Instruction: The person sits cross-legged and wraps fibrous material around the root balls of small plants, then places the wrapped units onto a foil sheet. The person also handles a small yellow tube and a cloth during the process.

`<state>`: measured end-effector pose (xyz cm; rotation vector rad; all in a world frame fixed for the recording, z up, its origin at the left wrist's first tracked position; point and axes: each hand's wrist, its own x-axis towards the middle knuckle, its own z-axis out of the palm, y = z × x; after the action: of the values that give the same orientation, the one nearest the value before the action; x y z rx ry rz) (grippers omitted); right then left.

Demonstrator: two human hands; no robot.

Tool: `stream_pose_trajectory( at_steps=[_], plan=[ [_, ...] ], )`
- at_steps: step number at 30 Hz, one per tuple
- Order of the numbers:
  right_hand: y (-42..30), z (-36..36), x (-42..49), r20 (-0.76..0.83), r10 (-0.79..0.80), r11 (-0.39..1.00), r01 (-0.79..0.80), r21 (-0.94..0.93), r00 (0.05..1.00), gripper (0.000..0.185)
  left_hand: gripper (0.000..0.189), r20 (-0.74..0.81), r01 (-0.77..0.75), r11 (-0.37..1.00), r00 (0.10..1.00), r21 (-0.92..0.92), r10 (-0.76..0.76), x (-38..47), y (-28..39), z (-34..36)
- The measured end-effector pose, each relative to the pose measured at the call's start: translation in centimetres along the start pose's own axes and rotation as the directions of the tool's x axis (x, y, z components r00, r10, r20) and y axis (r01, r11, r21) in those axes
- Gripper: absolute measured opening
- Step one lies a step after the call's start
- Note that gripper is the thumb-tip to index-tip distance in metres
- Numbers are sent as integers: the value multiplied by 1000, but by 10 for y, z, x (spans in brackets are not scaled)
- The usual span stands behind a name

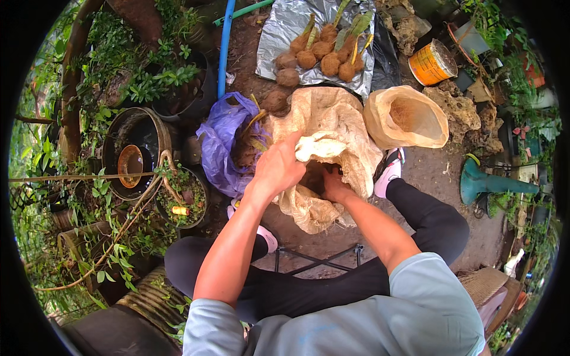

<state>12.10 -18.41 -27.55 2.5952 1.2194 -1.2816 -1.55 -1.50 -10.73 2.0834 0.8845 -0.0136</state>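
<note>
Between my feet stands a large cream woven sack (327, 109), its mouth folded and facing me. My left hand (280, 167) grips the folded rim on the left side. My right hand (336, 184) reaches down into the dark opening. Its fingertips are partly hidden, so I cannot tell whether they hold anything. Left of the sack lies a crumpled purple plastic bag (220, 142) with brown material beside it. To the right, a smaller cream bag (407, 118) stands open with brown fibre (404, 112) inside.
Several brown fibrous balls (329, 64), many bearing green leaf pieces, sit on a silver plastic sheet (278, 38). A blue pipe (226, 49), potted plants (187, 196) and a black tub (164, 133) line the left. An orange bucket (429, 64), rocks (454, 111) and a green stand (478, 182) lie right.
</note>
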Motion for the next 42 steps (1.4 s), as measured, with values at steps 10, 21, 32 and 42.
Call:
stream_pose_trajectory(
  at_steps=[10, 21, 32, 42],
  plan=[
    [-14, -91, -23, 442, -184, 975, 219, -29, 878, 90, 57, 170, -40, 967, 986, 253, -4, -2, -41, 72],
    [-26, -145, -55, 364, -241, 816, -15, 578, 899, 68, 41, 585, -303, 712, 790, 633, -184, -58, -69, 179],
    [-39, -110, 0, -128, -45, 679, 124, 724, 991, 49, 38, 256, -133, 909, 966, 395, 30, -38, -92, 169],
    [-1, -6, -13, 59, -281, 881, 282, -380, 958, 27, 41, 50, 177, 983, 983, 46, -179, -6, -60, 93]
  ],
)
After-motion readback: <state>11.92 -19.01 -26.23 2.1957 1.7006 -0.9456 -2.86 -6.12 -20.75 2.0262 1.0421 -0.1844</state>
